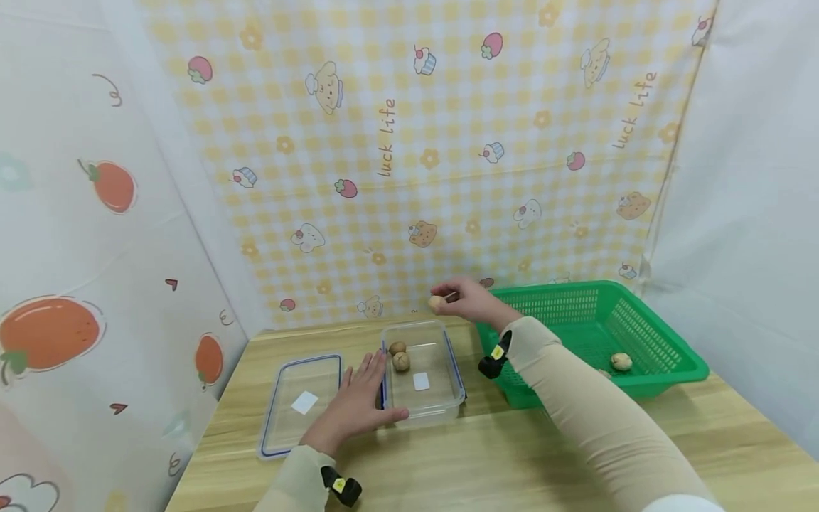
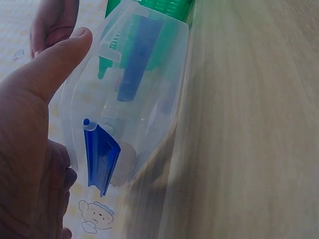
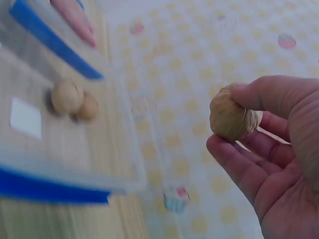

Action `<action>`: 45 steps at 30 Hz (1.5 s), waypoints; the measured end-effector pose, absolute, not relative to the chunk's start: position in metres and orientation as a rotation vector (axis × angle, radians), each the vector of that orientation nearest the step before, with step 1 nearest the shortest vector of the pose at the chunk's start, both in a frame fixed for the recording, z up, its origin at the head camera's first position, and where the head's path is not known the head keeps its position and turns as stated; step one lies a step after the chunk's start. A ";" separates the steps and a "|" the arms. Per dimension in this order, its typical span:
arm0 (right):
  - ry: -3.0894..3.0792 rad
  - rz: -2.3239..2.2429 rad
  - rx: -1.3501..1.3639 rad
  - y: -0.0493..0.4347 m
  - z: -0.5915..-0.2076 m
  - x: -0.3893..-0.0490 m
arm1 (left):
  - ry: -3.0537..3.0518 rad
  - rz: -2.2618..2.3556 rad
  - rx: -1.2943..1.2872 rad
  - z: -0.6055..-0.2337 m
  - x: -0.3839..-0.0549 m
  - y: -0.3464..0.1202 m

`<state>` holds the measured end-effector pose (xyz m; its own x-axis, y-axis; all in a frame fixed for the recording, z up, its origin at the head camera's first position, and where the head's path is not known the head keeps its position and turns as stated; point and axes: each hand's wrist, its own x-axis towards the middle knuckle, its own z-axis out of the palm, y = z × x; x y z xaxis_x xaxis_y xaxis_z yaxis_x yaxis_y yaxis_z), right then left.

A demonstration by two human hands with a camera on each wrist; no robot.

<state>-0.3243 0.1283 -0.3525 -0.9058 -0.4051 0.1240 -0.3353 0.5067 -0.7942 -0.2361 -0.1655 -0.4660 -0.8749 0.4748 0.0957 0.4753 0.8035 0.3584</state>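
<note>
While the right hand [image 1: 475, 301] pinches a walnut [image 3: 230, 115], the left hand [image 1: 358, 405], thumb spread, should steady the box [image 1: 431, 361] for gentle lowering.

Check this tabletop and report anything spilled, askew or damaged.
Nothing stands out: the right hand pinches a walnut, two walnuts sit in the clear container, more lie in the green basket, and the lid rests flat on the table.
</note>
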 end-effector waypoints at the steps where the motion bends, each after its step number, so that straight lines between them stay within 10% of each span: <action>1: 2.655 -1.377 -0.663 0.123 -0.354 -0.323 | -2.981 -0.596 -0.785 -0.466 -0.236 -0.166; 45: 2.599 -1.460 -0.447 0.036 -0.445 -0.289 | -3.015 -0.629 -0.807 -0.463 -0.237 -0.166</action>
<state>-0.2893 0.0360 -0.4452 -0.9481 -0.3163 0.0335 -0.1932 0.4890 -0.8506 -0.2374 -0.1658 -0.4632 -0.8705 0.4884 0.0602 0.4718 0.7935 0.3844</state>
